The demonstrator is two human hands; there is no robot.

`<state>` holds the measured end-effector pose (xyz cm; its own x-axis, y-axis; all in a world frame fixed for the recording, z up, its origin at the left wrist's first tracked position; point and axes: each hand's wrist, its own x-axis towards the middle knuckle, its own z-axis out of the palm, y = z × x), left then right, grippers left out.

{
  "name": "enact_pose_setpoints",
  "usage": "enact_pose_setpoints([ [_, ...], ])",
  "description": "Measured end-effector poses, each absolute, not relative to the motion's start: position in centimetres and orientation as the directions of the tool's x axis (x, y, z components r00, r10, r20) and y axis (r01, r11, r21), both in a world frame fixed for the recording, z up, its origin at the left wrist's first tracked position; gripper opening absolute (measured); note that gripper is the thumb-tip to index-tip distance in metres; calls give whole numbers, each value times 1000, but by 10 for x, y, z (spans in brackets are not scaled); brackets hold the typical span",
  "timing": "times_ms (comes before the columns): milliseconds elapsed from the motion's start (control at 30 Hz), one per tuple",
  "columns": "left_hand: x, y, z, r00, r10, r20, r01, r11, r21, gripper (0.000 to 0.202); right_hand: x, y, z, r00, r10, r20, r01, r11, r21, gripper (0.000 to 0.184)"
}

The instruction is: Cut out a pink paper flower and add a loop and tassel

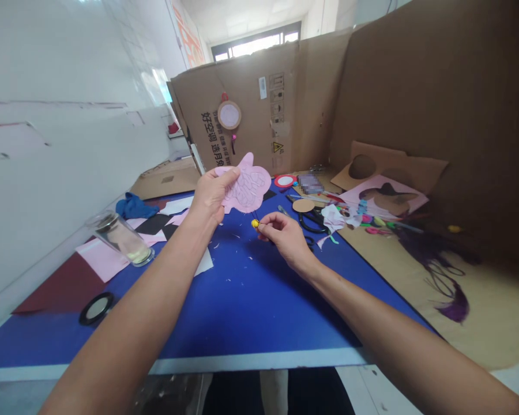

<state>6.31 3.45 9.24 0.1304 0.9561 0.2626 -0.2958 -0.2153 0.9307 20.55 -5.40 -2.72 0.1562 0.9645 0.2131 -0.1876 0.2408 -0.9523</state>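
Observation:
Between thumb and fingers, my left hand (216,193) grips a pink paper cutout (251,184) with a wavy outline and a drawn line pattern, raised above the blue tabletop (242,300). A thin dark cord runs down from its lower edge to a small yellow bead (255,223), perhaps a bell. My right hand (285,236) pinches at this yellow bead, fingertips closed against its right side. Small paper scraps lie on the blue surface below both hands.
A glass of liquid (123,239), a black tape roll (96,308) and a blue cloth (136,206) lie left. Black scissors (313,222), a cardboard disc (303,206) and a purple tassel (456,302) lie right. Tall cardboard walls (311,104) stand behind.

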Motion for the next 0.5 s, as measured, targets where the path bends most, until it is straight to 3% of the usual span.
enact_pose_setpoints([
  [500, 59, 40, 91, 139, 956, 257, -302, -206, 931, 31, 207, -54, -26, 163, 971, 174, -184, 203, -962, 24],
])
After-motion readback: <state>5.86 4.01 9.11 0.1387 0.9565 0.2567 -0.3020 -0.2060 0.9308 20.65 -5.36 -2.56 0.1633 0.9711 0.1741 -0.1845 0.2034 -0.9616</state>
